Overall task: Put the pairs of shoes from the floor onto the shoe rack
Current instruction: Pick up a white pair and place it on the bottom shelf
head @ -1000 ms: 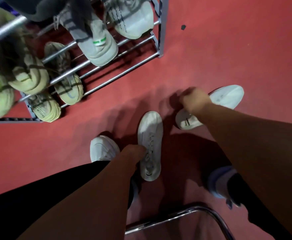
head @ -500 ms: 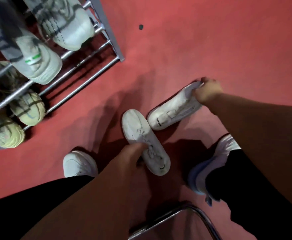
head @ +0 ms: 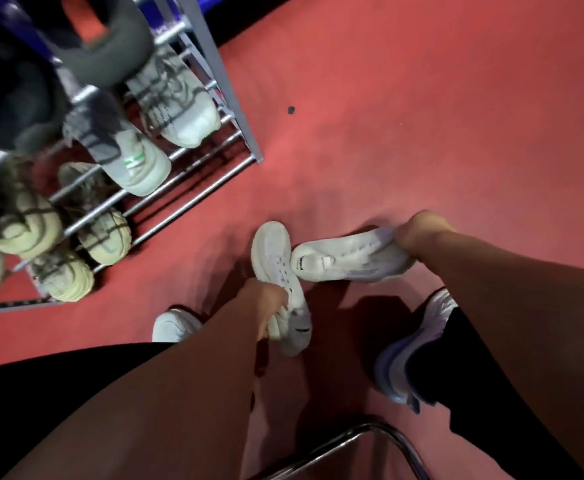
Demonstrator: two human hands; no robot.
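- Our left hand curls its fingers round the laced middle and rear of 1 white lace-up sneaker, gripping it firmly.
- That sneaker sits low over the red floor, toe pointing away from us and toward the rack; we cannot tell whether its sole is off the floor.
- Our right hand pinches the heel end of a second white sneaker with a small dark tag near its toe, fingers folded tight over its rim.
- This second sneaker lies across our view, its toe reaching the side of the first one; we cannot tell whether the 2 touch.
- Both sneakers are in front of our feet, well apart from the shelves.
- The grey metal shoe rack with silver rails stands at the upper left, just beyond the first sneaker's toe.
- On its rails rest a grey and cream sneaker with a green mark and pale yellow sneakers, toes hanging over the front rails.
- Our left foot wears a white shoe, our right foot a white and blue shoe, both on the floor.
- A bent chrome tube curves along the bottom edge.
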